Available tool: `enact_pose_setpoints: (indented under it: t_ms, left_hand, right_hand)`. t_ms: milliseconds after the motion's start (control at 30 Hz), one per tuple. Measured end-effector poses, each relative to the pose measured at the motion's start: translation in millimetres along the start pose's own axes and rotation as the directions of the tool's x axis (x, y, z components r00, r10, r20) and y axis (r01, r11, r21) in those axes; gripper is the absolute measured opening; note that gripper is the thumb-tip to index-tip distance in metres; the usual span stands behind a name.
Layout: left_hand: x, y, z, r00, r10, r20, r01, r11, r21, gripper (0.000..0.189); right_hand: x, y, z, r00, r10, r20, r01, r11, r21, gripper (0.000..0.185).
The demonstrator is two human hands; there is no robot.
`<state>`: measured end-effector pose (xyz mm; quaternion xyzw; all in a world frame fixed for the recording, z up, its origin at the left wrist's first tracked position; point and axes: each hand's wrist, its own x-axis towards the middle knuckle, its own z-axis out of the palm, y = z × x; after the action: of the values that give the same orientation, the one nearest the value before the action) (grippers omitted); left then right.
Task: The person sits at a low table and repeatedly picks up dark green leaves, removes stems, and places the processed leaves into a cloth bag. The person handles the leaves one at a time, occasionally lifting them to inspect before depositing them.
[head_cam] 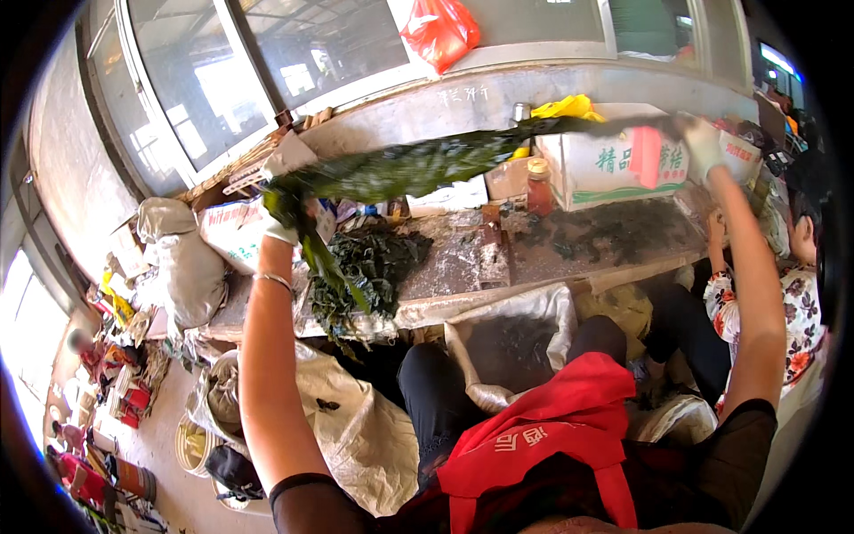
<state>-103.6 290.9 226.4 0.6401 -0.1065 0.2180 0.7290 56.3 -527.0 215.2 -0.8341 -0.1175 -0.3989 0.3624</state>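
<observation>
A long dark green kelp strip is stretched across the view above the workbench. My left hand, in a pale glove, grips its wide end at the left, where a loose piece hangs down. At the far right my right hand, also gloved and blurred by motion, holds the narrow end in front of a white carton. Below the strip, a heap of dark kelp lies on the bench and hangs over its front edge. A metal and wood fixture stands on the bench right of the heap.
A white carton and a jar with a yellow lid stand along the back. An open sack is between my knees, below the bench edge. A co-worker sits close at the right. Stuffed sacks stand at the left.
</observation>
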Motion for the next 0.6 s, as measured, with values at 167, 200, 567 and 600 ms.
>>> enact_pose_setpoints:
  t_ms: [167,200,567,600]
  left_hand:
    - [-18,-98,72,0.992,0.040,0.120,-0.048,0.997,0.068,0.032]
    - [-21,-107,88,0.994,0.009,0.111,-0.019,0.995,0.096,0.034]
    - [-117,-146,210,0.642,-0.129,0.756,-0.238,0.903,0.356,0.041]
    - [-125,-134,207,0.496,-0.332,0.802,-0.216,0.848,0.485,0.041]
  right_hand:
    - [131,-46,-130,0.971,-0.072,-0.229,0.016,0.971,-0.237,0.042]
    - [141,-66,-142,0.973,-0.077,-0.220,0.051,0.991,-0.122,0.039]
    - [123,-322,-133,0.948,-0.310,0.067,0.063,0.389,0.919,0.026]
    - [121,-328,-105,0.825,-0.555,0.105,0.083,0.303,0.949,0.030]
